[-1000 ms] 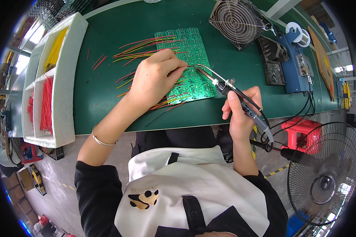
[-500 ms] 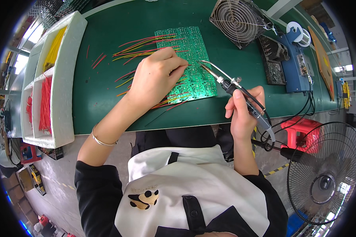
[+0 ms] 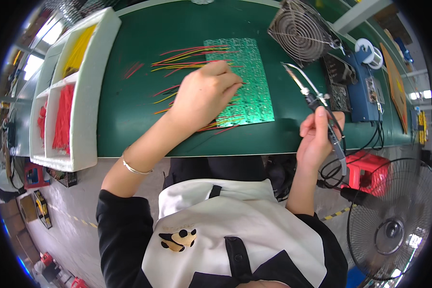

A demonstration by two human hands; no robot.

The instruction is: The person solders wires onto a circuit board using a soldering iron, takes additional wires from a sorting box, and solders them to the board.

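A green circuit board panel [image 3: 257,98] lies on the green bench, with red and yellow wires [image 3: 177,65] running off its left side. My left hand [image 3: 204,93] rests over the panel, thumb and fingers pinched on a red wire whose tip just shows past the fingertips. The rest of that wire is hidden by the hand. In my right hand [image 3: 318,134] is a soldering iron [image 3: 314,102], held like a pen. A thin curved metal tube is clamped alongside its tip. The tip points up and left, in the air right of the panel and apart from it.
On the left stands a white foam box [image 3: 84,120] with red wires [image 3: 62,117] and yellow wires [image 3: 80,50]. Loose red wires [image 3: 133,70] lie beside it. Behind my right hand are a square fan [image 3: 297,36], a blue soldering station [image 3: 362,91] and a solder spool [image 3: 369,53].
My right hand has drawn the soldering iron away from the panel to the right. My left hand keeps its pinch over the board. The whole view has shifted slightly.
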